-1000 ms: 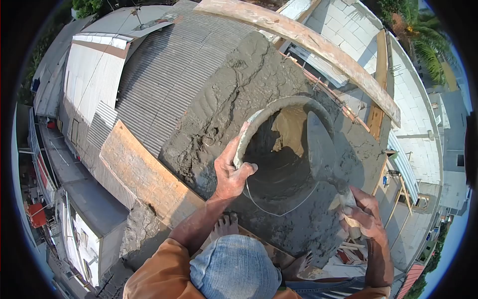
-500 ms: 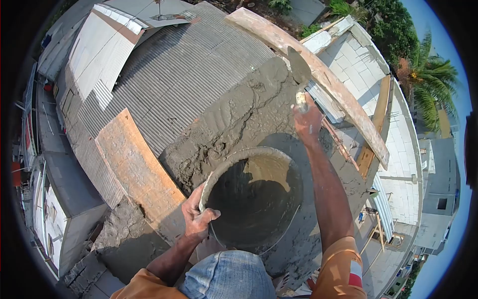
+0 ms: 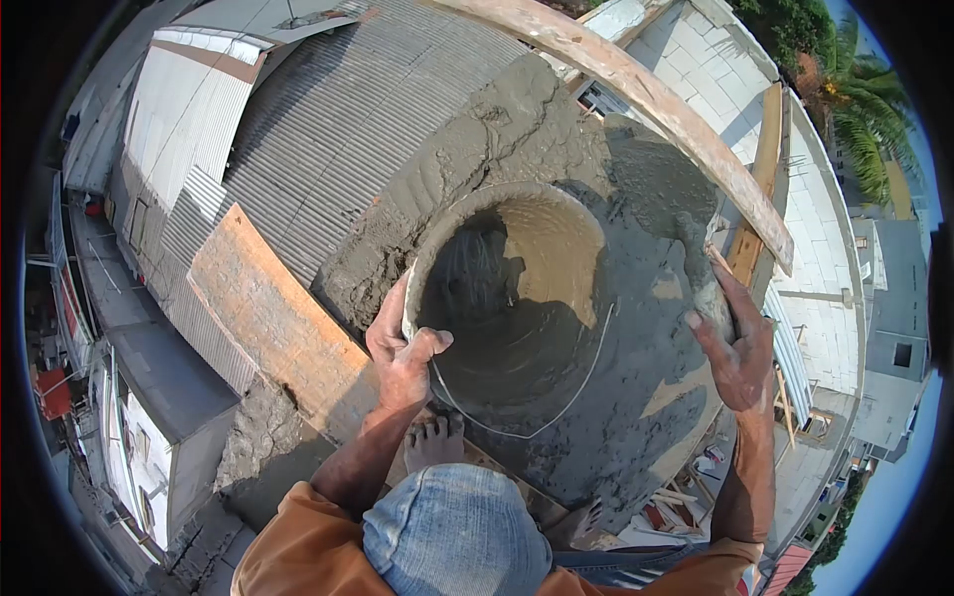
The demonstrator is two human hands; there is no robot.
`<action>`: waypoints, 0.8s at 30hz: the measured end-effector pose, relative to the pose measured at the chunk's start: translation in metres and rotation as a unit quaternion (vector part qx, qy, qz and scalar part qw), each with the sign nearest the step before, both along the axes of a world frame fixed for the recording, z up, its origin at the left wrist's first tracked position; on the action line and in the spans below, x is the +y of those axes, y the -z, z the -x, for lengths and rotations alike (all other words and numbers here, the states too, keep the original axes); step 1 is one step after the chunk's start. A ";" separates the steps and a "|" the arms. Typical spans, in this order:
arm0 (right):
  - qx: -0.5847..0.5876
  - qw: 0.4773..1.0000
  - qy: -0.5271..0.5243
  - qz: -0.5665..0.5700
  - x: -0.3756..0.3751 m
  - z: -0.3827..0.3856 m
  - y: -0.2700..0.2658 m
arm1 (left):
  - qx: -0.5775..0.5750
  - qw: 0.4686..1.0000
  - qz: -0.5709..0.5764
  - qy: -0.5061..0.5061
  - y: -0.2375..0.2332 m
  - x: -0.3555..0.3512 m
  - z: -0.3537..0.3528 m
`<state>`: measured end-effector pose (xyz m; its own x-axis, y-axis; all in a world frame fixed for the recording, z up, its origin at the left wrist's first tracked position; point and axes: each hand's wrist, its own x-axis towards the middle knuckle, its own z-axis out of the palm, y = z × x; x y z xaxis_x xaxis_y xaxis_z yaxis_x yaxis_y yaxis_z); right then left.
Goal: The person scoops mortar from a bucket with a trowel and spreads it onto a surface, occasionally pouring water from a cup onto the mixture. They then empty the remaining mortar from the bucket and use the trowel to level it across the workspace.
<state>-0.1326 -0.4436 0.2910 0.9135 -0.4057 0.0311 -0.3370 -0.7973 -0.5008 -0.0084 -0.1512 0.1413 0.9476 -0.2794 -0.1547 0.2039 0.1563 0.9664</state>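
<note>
My left hand (image 3: 402,353) is closed round the left rim of a mortar-smeared bucket (image 3: 556,253), thumb over the edge. The bucket tilts with its mouth towards me, and a little grey slurry shows in its shaded bottom. Its wire handle (image 3: 530,435) hangs down over the near side. On the right, my right hand (image 3: 737,348) grips a trowel (image 3: 706,293) by its coated handle. Wet mortar covers the blade, which points away from me beside the plank. Fresh wet mortar (image 3: 477,149) lies spread beyond and around the bucket.
A long plank (image 3: 646,84) edges the mortar at the far right, and an orange-edged board (image 3: 273,303) borders it on the left. Corrugated roofing (image 3: 348,119) slopes beyond. My bare foot (image 3: 434,442) is below the bucket. White block walls (image 3: 696,60) stand lower down at right.
My right hand has brought the trowel nearer and to the right, and its blade now carries mortar. The bucket has tipped more towards me; my left hand still holds its rim.
</note>
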 end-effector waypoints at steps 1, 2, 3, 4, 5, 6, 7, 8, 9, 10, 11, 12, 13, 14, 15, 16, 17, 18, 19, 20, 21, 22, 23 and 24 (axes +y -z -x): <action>-0.001 1.000 0.006 -0.001 -0.001 0.007 0.002 | 0.002 1.000 0.018 -0.023 -0.004 0.002 -0.002; 0.002 0.999 0.050 -0.009 -0.004 0.013 0.006 | 0.009 0.999 0.003 -0.046 -0.013 0.009 -0.005; 0.005 0.995 0.093 -0.017 -0.007 0.017 0.011 | 0.032 0.994 0.078 -0.072 -0.018 0.016 -0.009; -0.001 0.995 0.097 -0.017 -0.014 0.019 0.021 | 0.006 0.992 0.093 -0.086 -0.027 0.028 -0.016; 0.010 0.997 0.076 -0.006 -0.024 0.018 0.036 | -0.020 0.991 0.099 -0.091 -0.033 0.046 -0.021; 0.020 0.998 0.055 0.003 -0.031 0.013 0.053 | -0.037 0.984 0.099 -0.146 -0.052 0.052 -0.024; 0.013 0.998 0.055 0.003 -0.037 0.003 0.068 | -0.078 0.981 0.085 -0.153 -0.046 0.077 -0.029; 0.054 0.995 0.062 -0.047 -0.041 -0.010 0.085 | -0.089 0.974 0.092 -0.185 -0.054 0.092 -0.032; 0.098 0.988 0.067 -0.098 -0.047 -0.025 0.106 | -0.097 0.964 0.101 -0.227 -0.054 0.113 -0.036; 0.090 0.995 0.018 -0.037 -0.060 -0.037 0.152 | -0.111 0.953 0.104 -0.263 -0.060 0.123 -0.038; 0.108 0.993 -0.012 -0.035 -0.061 -0.056 0.167 | -0.123 0.946 0.099 -0.284 -0.063 0.135 -0.041; 0.125 0.991 -0.042 -0.034 -0.062 -0.076 0.182 | -0.131 0.942 0.100 -0.293 -0.062 0.148 -0.043; 0.147 0.986 -0.051 -0.064 -0.046 -0.103 0.177 | -0.137 0.937 0.100 -0.304 -0.061 0.160 -0.045; 0.170 0.979 -0.059 -0.093 -0.030 -0.130 0.173 | -0.136 0.937 0.098 -0.308 -0.061 0.169 -0.046; 0.183 0.975 -0.059 -0.110 -0.018 -0.153 0.171 | -0.135 0.933 0.090 -0.320 -0.060 0.177 -0.047; 0.190 0.972 -0.061 -0.119 -0.018 -0.168 0.178 | -0.133 0.930 0.081 -0.332 -0.060 0.182 -0.048; 0.198 0.970 -0.063 -0.129 -0.018 -0.184 0.184 | -0.131 0.930 0.079 -0.335 -0.059 0.185 -0.048; 0.147 0.977 -0.072 -0.138 -0.017 -0.198 0.195 | -0.121 0.925 0.078 -0.350 -0.059 0.189 -0.048; 0.127 0.980 -0.079 -0.131 -0.023 -0.204 0.202 | -0.111 0.922 0.077 -0.364 -0.058 0.191 -0.049; 0.108 0.983 -0.086 -0.124 -0.028 -0.211 0.207 | -0.110 0.922 0.075 -0.364 -0.058 0.192 -0.050; 0.088 0.985 -0.094 -0.116 -0.030 -0.218 0.208 | -0.103 0.921 0.080 -0.366 -0.060 0.192 -0.051; 0.127 0.982 -0.039 -0.137 -0.036 -0.226 0.206 | -0.097 0.921 0.086 -0.368 -0.059 0.193 -0.052; 0.166 0.973 0.017 -0.157 -0.042 -0.231 0.207 | -0.096 0.921 0.084 -0.368 -0.058 0.196 -0.052; 0.133 0.973 0.026 -0.189 -0.048 -0.231 0.210 | -0.096 0.926 0.087 -0.354 -0.057 0.201 -0.053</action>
